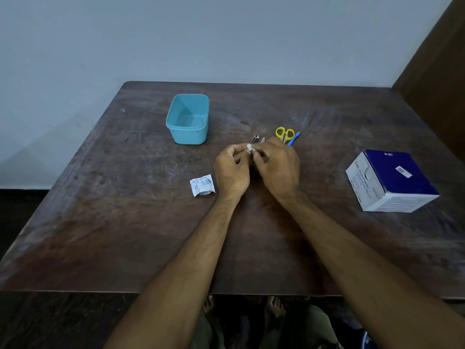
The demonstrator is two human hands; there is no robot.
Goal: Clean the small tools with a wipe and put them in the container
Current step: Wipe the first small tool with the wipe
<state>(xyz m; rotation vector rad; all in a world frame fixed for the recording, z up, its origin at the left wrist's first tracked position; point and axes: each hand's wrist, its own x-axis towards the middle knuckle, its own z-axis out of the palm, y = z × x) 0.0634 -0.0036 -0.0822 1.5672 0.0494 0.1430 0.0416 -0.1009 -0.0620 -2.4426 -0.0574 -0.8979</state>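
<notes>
My left hand [232, 167] and my right hand [278, 165] meet over the middle of the table, and both pinch a small white wipe [250, 147] between their fingertips. A metal nail clipper [254, 139] shows just beyond the fingers; whether it is held or lies on the table I cannot tell. Small yellow-handled scissors [284, 133] and a thin blue-handled tool [293, 139] lie on the table right behind my right hand. The open light blue container [188, 119] stands at the back left with nothing visible inside.
A torn wipe wrapper [202, 185] lies left of my left wrist. A blue and white box of alcohol swabs [390, 181] stands at the right. The dark wooden table [125, 222] meets a pale wall behind and a brown panel at the right.
</notes>
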